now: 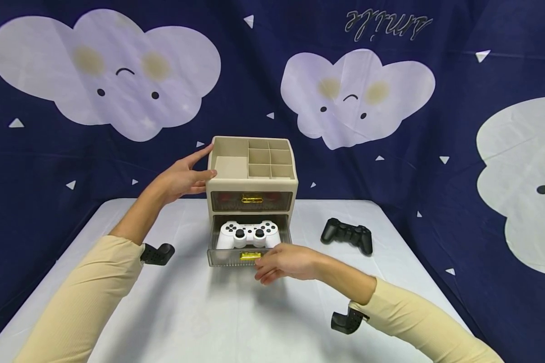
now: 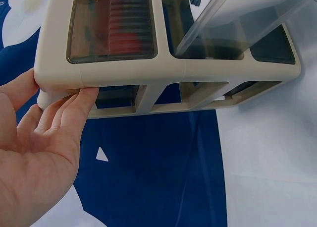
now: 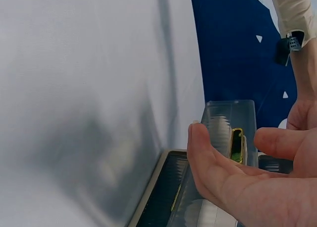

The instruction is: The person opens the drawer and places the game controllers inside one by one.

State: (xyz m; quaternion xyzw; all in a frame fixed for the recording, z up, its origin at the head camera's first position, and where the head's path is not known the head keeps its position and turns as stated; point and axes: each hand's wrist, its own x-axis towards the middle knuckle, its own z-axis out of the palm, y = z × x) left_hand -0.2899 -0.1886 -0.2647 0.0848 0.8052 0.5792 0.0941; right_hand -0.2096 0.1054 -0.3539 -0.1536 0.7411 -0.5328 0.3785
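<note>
A beige desktop organizer [image 1: 229, 185] stands on the table with its lower clear drawer [image 1: 224, 258] pulled out. Inside that drawer lies a white game controller [image 1: 249, 235]. My left hand [image 1: 181, 177] presses extended fingers against the organizer's upper left side and corner, also seen up close in the left wrist view. Just in front of the drawer, my right hand [image 1: 292, 262] is beside its gold handle [image 1: 251, 256]; a gap shows between thumb and fingers in the right wrist view, with nothing held. The upper drawer [image 2: 114, 26] is closed, and something reddish shows through it.
A black game controller [image 1: 346, 235] lies on the white tablecloth [image 1: 200, 317] to the right of the organizer. Divided compartments [image 1: 270, 157] form the organizer's top. Behind the table hangs a dark blue cloth [image 1: 250, 65] with clouds. Each sleeve bears a black wrist camera.
</note>
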